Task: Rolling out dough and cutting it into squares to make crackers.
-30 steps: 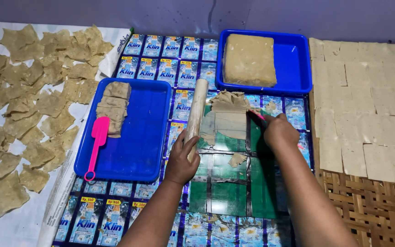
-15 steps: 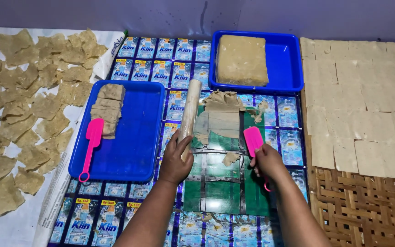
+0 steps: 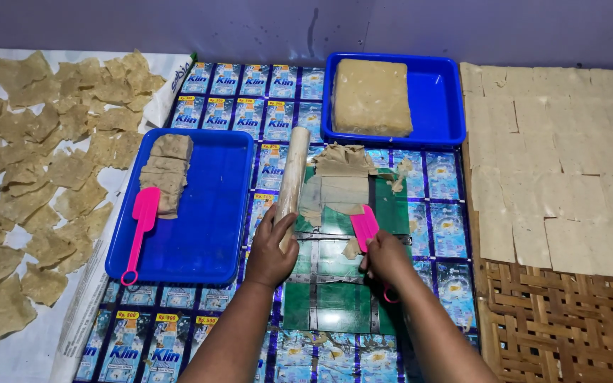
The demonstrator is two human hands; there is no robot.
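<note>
Fingers of the left hand (image 3: 269,248), centre of the frame, curled closed around the lower end of a pale rolling pin (image 3: 293,183), which lies lengthwise on the mat and points toward the upper centre; fingers of the right hand (image 3: 386,257), just right of centre, closed around the handle of a pink scraper (image 3: 365,225), blade raised and pointing up-left toward the dough; thin flattened dough sheet (image 3: 342,186), ragged at the edges, lying on a green patch of the mat directly above both hands, touching the pin along its left side; small dough scrap (image 3: 351,248) just beside the right hand; mat (image 3: 285,99) of blue printed sachet wrappers covering the middle of the frame; blue tray (image 3: 207,213), left of centre, holding a stack of cut dough slices (image 3: 167,170) and a second pink scraper (image 3: 140,230) lying along its left side; second blue tray (image 3: 438,106), upper centre-right, holding a square dough block (image 3: 372,97); torn thin dough pieces (image 3: 37,184) spread over a white sheet at far left; neat rectangular dough sheets (image 3: 555,163) laid edge to edge at right, on woven matting (image 3: 562,326) showing at lower right.
</note>
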